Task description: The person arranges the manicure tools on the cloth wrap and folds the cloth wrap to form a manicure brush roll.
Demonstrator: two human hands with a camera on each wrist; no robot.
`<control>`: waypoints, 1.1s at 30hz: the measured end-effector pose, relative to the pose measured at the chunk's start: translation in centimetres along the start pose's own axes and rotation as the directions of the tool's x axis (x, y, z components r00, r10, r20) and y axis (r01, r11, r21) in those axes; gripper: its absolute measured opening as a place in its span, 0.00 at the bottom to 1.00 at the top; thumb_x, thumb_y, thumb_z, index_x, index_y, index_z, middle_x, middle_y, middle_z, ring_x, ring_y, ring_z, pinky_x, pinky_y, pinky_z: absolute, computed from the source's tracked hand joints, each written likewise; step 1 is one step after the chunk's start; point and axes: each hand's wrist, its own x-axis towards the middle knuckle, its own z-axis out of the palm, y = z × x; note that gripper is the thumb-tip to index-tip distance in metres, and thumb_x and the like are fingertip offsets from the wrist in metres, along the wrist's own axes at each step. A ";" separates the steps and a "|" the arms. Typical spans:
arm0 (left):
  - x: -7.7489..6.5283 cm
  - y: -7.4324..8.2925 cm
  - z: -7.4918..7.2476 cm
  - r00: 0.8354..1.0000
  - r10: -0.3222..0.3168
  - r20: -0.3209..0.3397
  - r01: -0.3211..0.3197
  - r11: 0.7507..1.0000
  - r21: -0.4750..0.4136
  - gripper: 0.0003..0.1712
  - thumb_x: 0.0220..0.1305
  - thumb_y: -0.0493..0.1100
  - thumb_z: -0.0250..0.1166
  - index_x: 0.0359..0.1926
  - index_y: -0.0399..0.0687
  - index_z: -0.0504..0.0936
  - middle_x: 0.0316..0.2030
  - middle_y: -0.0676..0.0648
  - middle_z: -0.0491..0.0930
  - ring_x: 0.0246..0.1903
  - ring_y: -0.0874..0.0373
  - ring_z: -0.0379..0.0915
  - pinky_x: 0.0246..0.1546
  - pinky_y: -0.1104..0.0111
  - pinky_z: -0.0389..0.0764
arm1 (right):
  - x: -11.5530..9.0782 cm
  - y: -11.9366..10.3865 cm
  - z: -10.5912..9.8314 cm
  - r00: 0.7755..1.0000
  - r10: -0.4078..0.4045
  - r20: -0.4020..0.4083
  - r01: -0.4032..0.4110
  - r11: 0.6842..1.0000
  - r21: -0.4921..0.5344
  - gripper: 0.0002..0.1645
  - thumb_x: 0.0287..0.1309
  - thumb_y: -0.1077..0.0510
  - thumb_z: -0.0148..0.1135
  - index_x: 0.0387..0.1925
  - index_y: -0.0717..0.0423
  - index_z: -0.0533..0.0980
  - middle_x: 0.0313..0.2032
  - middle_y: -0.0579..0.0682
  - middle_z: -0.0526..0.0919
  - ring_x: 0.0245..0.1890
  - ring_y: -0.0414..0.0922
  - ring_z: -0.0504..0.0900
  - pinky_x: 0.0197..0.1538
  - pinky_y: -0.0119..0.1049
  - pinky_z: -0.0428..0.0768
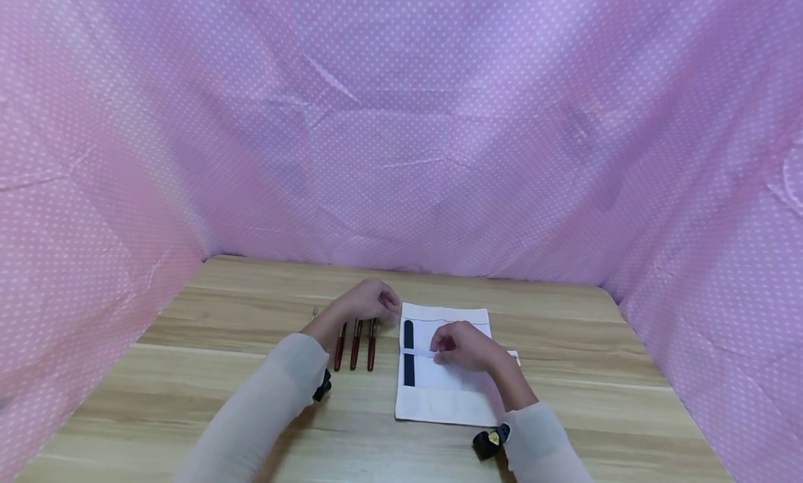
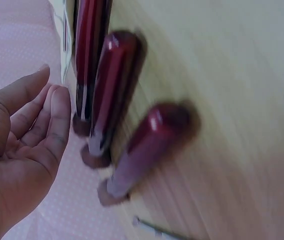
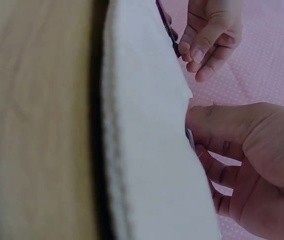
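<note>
Brushes (image 1: pixel 355 345) lie left of a white cloth case (image 1: pixel 439 405), a hand near each

At the left of the wooden table (image 1: pixel 207 371), a slim metal tool (image 1: pixel 315 311) shows just past the wrist of the person's left hand, above a pale left sleeve (image 1: pixel 251 406). The left hand (image 1: pixel 370 300) hovers near the far ends of the brushes, its fingers loosely bent, holding nothing. The three brushes lie side by side, apart from one another, their dark red handles toward the person; the left wrist view shows their brown bristle heads at the far end.

Next comes the white case, spread flat. A black strip (image 1: pixel 409 370) lies lengthwise along its left side, under a white band (image 1: pixel 417 353) that crosses it. Over the middle of the case, the right hand (image 1: pixel 467 347) has its thumb and fingers curled, pinching the band. Past the case's right edge, a small white item (image 1: pixel 514 357) peeks out, too little visible to identify. Pink dotted fabric (image 1: pixel 401 176) hangs around the table.
</note>
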 end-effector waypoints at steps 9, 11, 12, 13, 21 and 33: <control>-0.8 -1.7 -2.0 0.999 -0.005 -0.053 0.004 1.000 -0.015 0.18 0.60 0.33 0.74 0.51 0.32 0.84 0.42 0.43 0.85 0.43 0.54 0.80 0.48 0.62 0.82 | -0.2 0.4 0.2 1.000 -0.002 -0.005 0.002 1.000 0.028 0.08 0.58 0.66 0.73 0.32 0.52 0.81 0.27 0.41 0.79 0.31 0.38 0.75 0.37 0.32 0.77; -0.8 -2.2 -2.3 0.999 -0.010 -0.049 0.009 1.000 -0.021 0.19 0.60 0.34 0.75 0.52 0.33 0.83 0.43 0.43 0.85 0.44 0.54 0.80 0.49 0.63 0.82 | -0.2 0.4 0.3 1.000 -0.006 -0.004 0.006 1.000 0.029 0.08 0.58 0.66 0.73 0.32 0.52 0.81 0.27 0.41 0.79 0.31 0.38 0.75 0.37 0.32 0.77; -0.8 -2.4 -2.4 0.999 -0.008 -0.045 0.008 1.000 -0.017 0.20 0.60 0.35 0.75 0.52 0.33 0.83 0.43 0.43 0.85 0.44 0.54 0.80 0.49 0.62 0.82 | -0.2 0.5 0.3 1.000 -0.005 -0.005 0.005 1.000 0.030 0.08 0.58 0.66 0.73 0.32 0.52 0.81 0.27 0.41 0.79 0.31 0.38 0.75 0.37 0.31 0.77; -0.9 -2.6 -2.4 0.999 -0.004 -0.038 0.004 1.000 -0.009 0.20 0.59 0.36 0.76 0.52 0.34 0.83 0.44 0.43 0.85 0.45 0.54 0.80 0.50 0.62 0.82 | -0.2 0.5 0.3 1.000 -0.004 -0.006 0.004 1.000 0.027 0.08 0.58 0.65 0.73 0.31 0.51 0.81 0.27 0.40 0.79 0.31 0.38 0.75 0.37 0.31 0.77; -0.9 -3.6 -2.6 0.998 0.004 0.067 -0.007 0.998 0.057 0.30 0.55 0.43 0.81 0.58 0.42 0.82 0.49 0.49 0.83 0.53 0.51 0.77 0.61 0.55 0.76 | -0.1 0.3 0.2 1.000 0.007 -0.012 -0.007 1.000 0.018 0.09 0.58 0.66 0.73 0.32 0.50 0.81 0.28 0.40 0.79 0.31 0.39 0.76 0.38 0.33 0.78; -0.2 -3.6 -1.6 0.995 -0.011 0.101 -0.003 0.991 0.137 0.29 0.50 0.49 0.83 0.53 0.51 0.85 0.46 0.54 0.82 0.51 0.56 0.75 0.60 0.56 0.75 | 0.1 0.4 0.1 1.000 -0.019 -0.018 0.019 1.000 0.011 0.08 0.58 0.66 0.73 0.32 0.52 0.80 0.28 0.40 0.78 0.31 0.38 0.75 0.37 0.31 0.77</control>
